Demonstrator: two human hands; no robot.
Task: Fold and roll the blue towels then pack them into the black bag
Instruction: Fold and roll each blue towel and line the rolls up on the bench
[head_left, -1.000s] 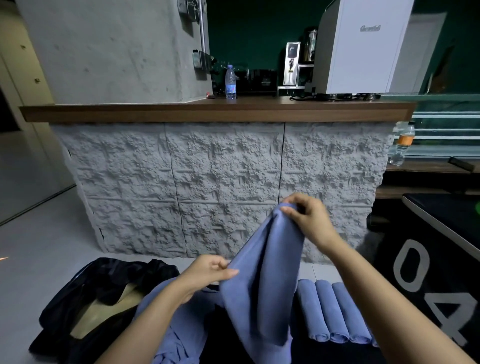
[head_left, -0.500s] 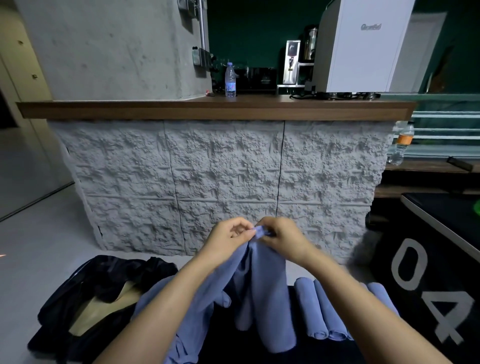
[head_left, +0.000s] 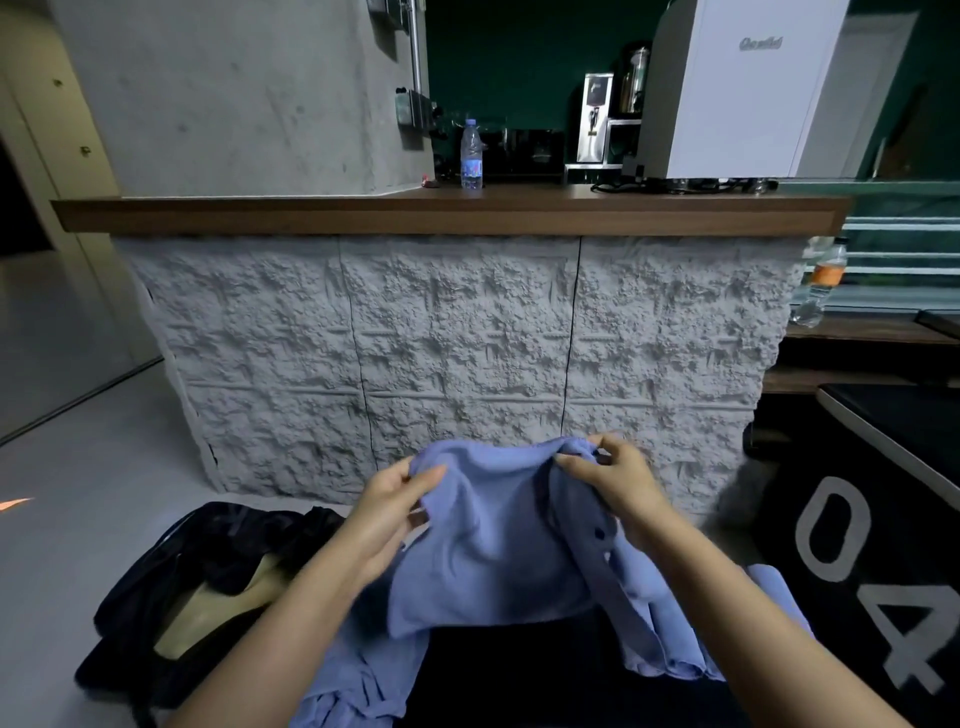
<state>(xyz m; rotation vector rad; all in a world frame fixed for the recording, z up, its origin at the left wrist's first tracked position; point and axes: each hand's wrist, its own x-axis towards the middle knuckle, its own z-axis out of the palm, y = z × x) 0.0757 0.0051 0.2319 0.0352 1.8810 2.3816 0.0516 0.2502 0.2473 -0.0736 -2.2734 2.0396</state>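
Though slack between, blue towel (head_left: 498, 545), top corners pinched in grip of left hand (head_left: 392, 514), right hand (head_left: 615, 486).

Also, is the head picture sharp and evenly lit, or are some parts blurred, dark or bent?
Head view: light is dim and cool; the blue towel, the left hand and the right hand holding it look soft, likely motion blur; the black bag sits in shadow, little detail; the stone counter has sides leaning inward, a wide-angle distortion.

We held a blue towel (head_left: 498, 540) spread and sagging, right of the black bag (head_left: 218, 561), which lay open and slumped, tan lining showing; a crumpled towel (head_left: 358, 680) lay just beside it.
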